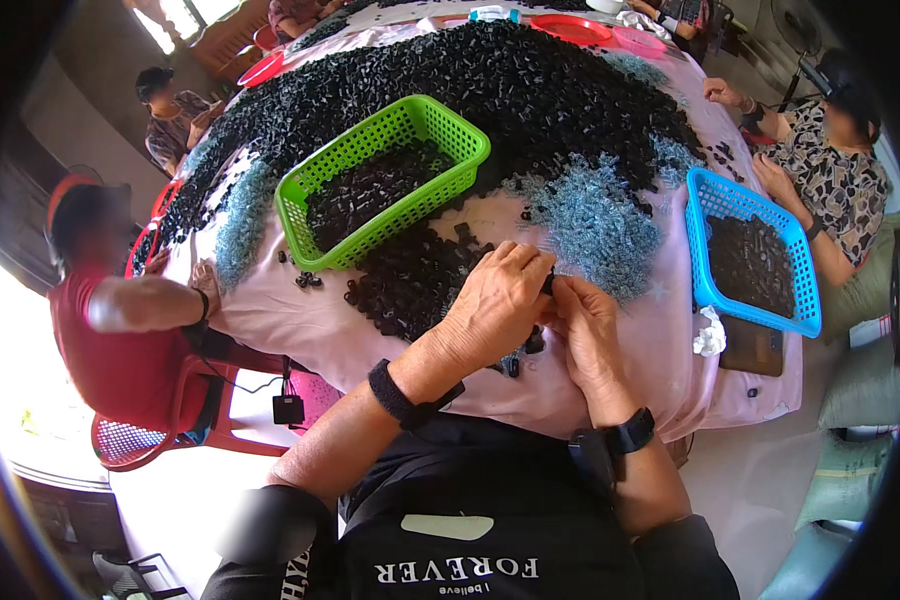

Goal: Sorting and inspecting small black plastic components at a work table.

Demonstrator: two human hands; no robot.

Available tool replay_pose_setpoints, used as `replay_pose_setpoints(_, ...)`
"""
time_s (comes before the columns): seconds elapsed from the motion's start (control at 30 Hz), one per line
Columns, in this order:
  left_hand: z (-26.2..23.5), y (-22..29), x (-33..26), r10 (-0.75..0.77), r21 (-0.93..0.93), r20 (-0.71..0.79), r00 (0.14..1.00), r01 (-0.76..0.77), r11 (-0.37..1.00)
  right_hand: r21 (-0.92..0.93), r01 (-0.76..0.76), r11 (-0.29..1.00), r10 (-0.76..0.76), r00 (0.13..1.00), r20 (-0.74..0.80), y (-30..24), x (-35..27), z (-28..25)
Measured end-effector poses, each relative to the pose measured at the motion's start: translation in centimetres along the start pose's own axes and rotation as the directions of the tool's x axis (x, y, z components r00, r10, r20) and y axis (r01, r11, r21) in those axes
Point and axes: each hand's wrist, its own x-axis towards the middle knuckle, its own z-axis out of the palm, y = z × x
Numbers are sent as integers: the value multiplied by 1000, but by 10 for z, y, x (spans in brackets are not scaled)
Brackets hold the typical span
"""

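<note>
A black shirt (560, 500) with pale print is being worn nearest the camera, and 2 black wristbands (392, 398) are being worn below the hands. The left hand (508, 292) is being held closed, and a small black piece (548, 284) is being gripped at its fingertips. The right hand (587, 325) is also being held closed, with thumb and forefinger being pinched at the same piece; the finer details are being hidden by the fingers. The piece is being held above a pink tablecloth (660, 350), between a near black pile (405, 285) on the left and a heap of clear bluish pieces (595, 220) on the right.

Black pieces are being contained in a green basket (400, 222) beyond the near pile, and a large black heap (530, 90) is being seen behind it. A blue basket (700, 245) is being used for dark pieces at the right, with a white tissue (710, 333) being seen just beside it. A red chair (185, 400) is being occupied at the left by a person in red (120, 310).
</note>
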Motion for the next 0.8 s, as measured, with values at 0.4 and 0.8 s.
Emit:
replay_pose_setpoints(0.4,5,6,-7,4,14,-56,998,-3,1000,125,-7,992,7,1000,3,3,1,-1)
replay_pose_setpoints(0.8,2,8,-5,41,66,-29,999,-39,997,186,-51,981,58,998,-29,-1,-3,4)
